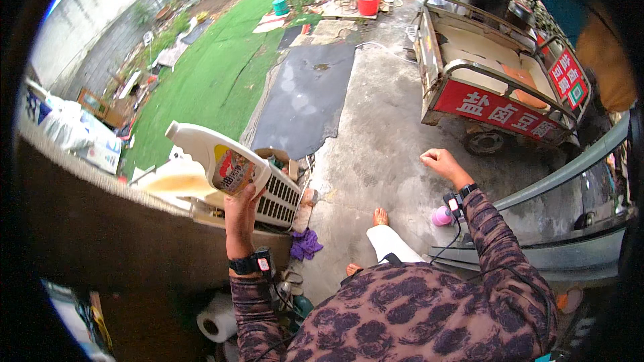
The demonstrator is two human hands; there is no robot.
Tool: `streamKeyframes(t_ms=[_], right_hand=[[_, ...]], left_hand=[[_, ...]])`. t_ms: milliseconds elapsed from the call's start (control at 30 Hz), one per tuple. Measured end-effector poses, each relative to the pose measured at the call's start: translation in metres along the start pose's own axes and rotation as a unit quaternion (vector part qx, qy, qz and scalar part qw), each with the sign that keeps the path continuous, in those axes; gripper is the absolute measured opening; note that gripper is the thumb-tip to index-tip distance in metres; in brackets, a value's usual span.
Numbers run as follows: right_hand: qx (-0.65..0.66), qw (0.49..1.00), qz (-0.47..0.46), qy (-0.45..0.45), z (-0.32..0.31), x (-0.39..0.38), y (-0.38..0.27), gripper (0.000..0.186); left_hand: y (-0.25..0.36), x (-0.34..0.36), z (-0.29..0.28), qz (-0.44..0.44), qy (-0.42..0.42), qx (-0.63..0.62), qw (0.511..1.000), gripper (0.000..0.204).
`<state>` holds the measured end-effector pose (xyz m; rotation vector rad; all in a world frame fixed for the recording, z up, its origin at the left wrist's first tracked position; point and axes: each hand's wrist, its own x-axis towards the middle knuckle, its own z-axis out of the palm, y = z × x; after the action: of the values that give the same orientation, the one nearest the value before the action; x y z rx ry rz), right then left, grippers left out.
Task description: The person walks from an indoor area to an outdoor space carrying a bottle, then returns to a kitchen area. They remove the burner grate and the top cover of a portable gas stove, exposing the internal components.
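Observation:
My left hand (pixel 239 221) grips a white plastic jug (pixel 194 145) with a colourful label, tilted so that its narrower end points up and to the left. The fingers behind the jug are mostly hidden. Out in front on the other side, my right hand (pixel 441 163) hovers over the concrete with its fingers curled in, and no object shows in it. Just beyond the jug stands a pale slatted plastic crate (pixel 280 196). A pink bottle (pixel 441 216) is below my right wrist, near a metal-framed door edge.
A cargo tricycle bed with red side panels (pixel 493 108) stands at the right. Dark matting (pixel 305 94) and green artificial turf (pixel 194 94) cover ground ahead. A red bucket (pixel 367 4) sits far off. A brown wall ledge (pixel 121 228) runs along my left; a purple cloth (pixel 306 245) lies beside it.

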<state>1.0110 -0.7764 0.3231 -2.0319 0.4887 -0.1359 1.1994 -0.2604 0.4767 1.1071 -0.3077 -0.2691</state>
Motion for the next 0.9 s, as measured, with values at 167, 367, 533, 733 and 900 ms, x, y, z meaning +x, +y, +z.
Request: streamKeyframes(t_ms=[167, 367, 533, 733, 900], right_hand=[[0.050, 0.998, 0.020, 0.032, -0.033, 0.036, 0.028, 0.021], [0.035, 0.998, 0.026, 0.049, -0.069, 0.131, 0.040, 0.020], [-0.043, 0.997, -0.060, 0.016, -0.101, 0.226, 0.022, 0.024], [-0.063, 0.991, -0.110, -0.034, -0.131, 0.356, -0.002, 0.024], [-0.059, 0.992, -0.101, -0.056, -0.152, 0.475, 0.010, 0.025]], left_hand=[[-0.024, 0.085, 0.026, -0.020, -0.060, -0.010, 0.998, 0.074], [-0.051, 0.185, 0.032, -0.043, -0.079, 0.113, 0.989, 0.086], [-0.073, 0.246, 0.032, -0.076, -0.019, 0.111, 0.991, 0.077], [-0.103, 0.348, 0.042, -0.087, 0.028, 0.115, 0.989, 0.072], [-0.132, 0.485, 0.056, -0.045, 0.016, 0.106, 0.993, 0.071]])
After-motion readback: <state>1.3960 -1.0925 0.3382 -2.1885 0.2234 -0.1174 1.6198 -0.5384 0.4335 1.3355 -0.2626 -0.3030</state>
